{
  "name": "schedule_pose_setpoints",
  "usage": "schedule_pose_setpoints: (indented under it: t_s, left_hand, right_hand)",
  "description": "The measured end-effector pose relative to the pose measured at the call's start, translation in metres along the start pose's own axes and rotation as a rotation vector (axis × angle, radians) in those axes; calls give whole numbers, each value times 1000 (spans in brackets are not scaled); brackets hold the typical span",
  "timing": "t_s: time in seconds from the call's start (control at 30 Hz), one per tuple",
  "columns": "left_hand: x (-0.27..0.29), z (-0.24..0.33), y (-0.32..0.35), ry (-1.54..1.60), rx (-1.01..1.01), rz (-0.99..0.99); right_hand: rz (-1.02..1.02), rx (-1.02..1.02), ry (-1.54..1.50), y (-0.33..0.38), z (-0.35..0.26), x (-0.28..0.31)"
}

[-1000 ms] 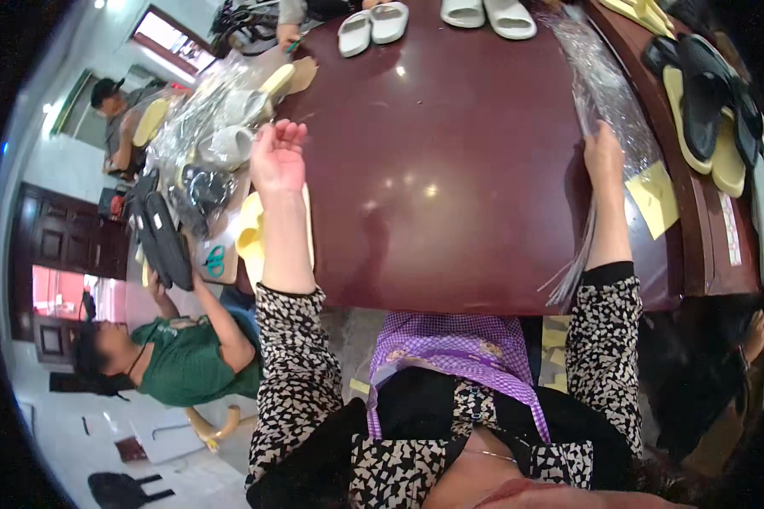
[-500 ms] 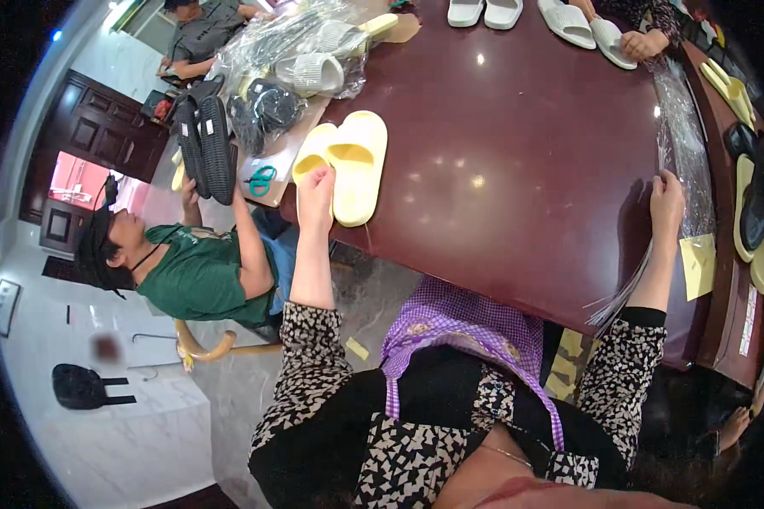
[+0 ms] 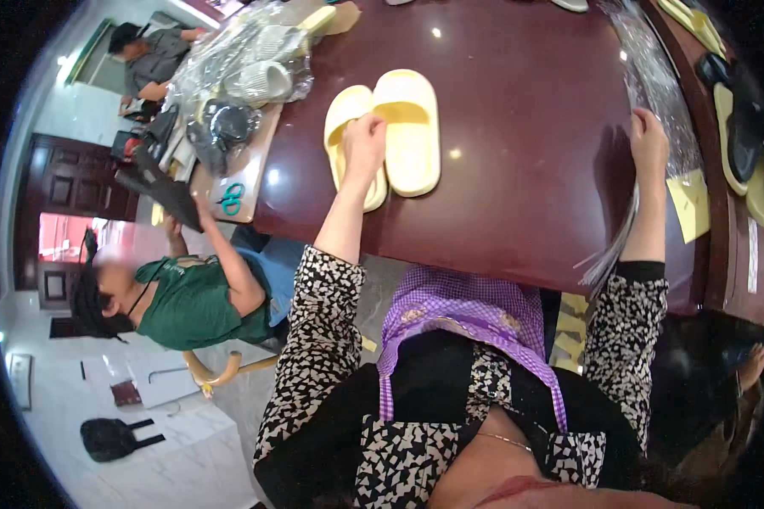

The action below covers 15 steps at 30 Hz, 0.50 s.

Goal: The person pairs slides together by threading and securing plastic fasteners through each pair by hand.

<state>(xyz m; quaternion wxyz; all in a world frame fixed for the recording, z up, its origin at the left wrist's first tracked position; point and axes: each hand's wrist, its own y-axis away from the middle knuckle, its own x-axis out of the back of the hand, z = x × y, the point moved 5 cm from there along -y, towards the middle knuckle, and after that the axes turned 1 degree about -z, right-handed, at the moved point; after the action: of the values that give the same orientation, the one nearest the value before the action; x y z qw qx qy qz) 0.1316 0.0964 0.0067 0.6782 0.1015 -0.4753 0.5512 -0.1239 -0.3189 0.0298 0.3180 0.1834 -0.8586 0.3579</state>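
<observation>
A pair of pale yellow slippers (image 3: 416, 157) lies side by side on the dark red table, toes pointing away from me. My left hand (image 3: 365, 144) is closed over the left slipper, its fingers at the strap opening and inner edge. At the table's right side, my right hand (image 3: 648, 142) has its fingers curled. It is at a bundle of thin clear strands (image 3: 607, 254), beside a stack of clear plastic bags (image 3: 666, 114). What those fingers hold, if anything, is hidden.
Bagged slippers (image 3: 263, 64) and teal scissors (image 3: 231, 199) are on the left. A yellow paper piece (image 3: 689, 204) lies right of my right forearm. Dark and yellow slippers (image 3: 737, 136) fill the right rack. A co-worker in green (image 3: 199, 301) holds dark slippers (image 3: 161, 187).
My left hand has brought the yellow slippers rightward across the table, away from the scissors. My right hand stays beside the plastic bags. The co-worker's dark slippers have tilted. The view has shifted.
</observation>
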Motion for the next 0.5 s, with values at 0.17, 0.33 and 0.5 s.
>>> schedule_pose_setpoints:
  t_s: [0.17, 0.33, 0.5]
  left_hand:
    - [-54, 90, 4, 322, -17, -235]
    - [-52, 134, 17, 679, 124, -425]
    - [-10, 132, 20, 1001, 164, -392]
  right_hand:
    - [129, 61, -43, -2, 6, 0]
    - [159, 33, -141, 2, -8, 5]
    - [128, 36, -145, 3, -13, 9]
